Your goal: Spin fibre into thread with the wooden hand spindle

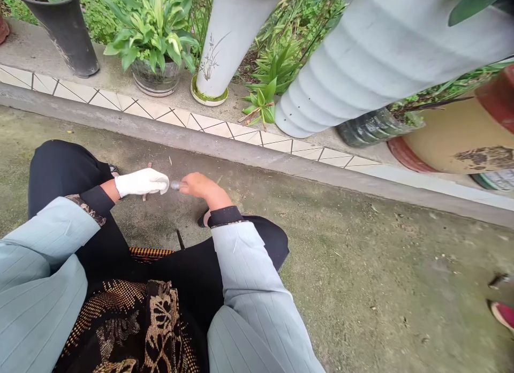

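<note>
My left hand (141, 182), in a white glove, reaches in from the left with its fingers curled together. Whatever lies in those fingers is hidden. My bare right hand (198, 185) is closed around a short grey tool (175, 185), whose blurred end points at the gloved fingertips; its kind cannot be made out. Both hands are close together above the ground, between my knees. Partly covered by the glove, a thin reddish-brown piece (150, 165) shows above and below my left hand.
A tiled concrete ledge (160, 114) runs across in front, carrying a leafy potted plant (156, 73), a black pot (68, 36), a tall white planter (225, 41) and a ribbed white planter (353, 68). A red shoe (503, 314) appears at the right edge.
</note>
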Available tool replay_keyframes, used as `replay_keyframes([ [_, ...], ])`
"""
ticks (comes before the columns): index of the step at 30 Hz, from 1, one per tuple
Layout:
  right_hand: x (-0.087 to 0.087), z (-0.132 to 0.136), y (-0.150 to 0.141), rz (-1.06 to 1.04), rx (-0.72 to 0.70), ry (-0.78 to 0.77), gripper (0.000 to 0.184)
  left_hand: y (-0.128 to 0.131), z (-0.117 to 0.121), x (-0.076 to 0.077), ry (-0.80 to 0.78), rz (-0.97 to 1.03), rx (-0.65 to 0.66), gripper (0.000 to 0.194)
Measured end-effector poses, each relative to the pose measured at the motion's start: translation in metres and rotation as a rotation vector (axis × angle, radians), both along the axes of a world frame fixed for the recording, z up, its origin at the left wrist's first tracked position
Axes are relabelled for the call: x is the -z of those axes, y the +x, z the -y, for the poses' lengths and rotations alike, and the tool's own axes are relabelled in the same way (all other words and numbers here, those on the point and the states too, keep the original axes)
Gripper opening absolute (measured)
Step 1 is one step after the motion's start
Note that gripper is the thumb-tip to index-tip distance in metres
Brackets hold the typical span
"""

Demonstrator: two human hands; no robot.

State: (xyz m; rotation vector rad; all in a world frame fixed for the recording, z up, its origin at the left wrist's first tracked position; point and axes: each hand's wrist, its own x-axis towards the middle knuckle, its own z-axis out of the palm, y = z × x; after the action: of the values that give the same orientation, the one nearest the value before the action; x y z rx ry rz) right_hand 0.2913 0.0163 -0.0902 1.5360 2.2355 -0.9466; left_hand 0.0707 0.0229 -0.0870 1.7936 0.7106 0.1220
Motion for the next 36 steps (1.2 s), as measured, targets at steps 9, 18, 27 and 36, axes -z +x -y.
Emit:
replay_keyframes([
  [9, -0.033, 0.010, 0.002, -0.700, 0.105, -0.215, 0.022, -0.008, -0.011, 0.024, -0.064, 0.007, -0.231, 0.033],
  [18, -0.004, -0.011, 0.017, -0.190, 0.447, 0.252, 0.025, 0.010, 0.006, 0.014, -0.290, 0.133, 0.084, 0.041],
  [27, -0.008, 0.004, -0.001, -0.117, -0.132, -0.172, 0.016, -0.006, -0.006, 0.008, -0.103, 0.084, -0.147, 0.038],
  [36, -0.039, 0.003, 0.025, -0.792, 0.290, -0.142, 0.018, 0.006, -0.001, 0.031, -0.209, 0.148, -0.246, 0.039],
])
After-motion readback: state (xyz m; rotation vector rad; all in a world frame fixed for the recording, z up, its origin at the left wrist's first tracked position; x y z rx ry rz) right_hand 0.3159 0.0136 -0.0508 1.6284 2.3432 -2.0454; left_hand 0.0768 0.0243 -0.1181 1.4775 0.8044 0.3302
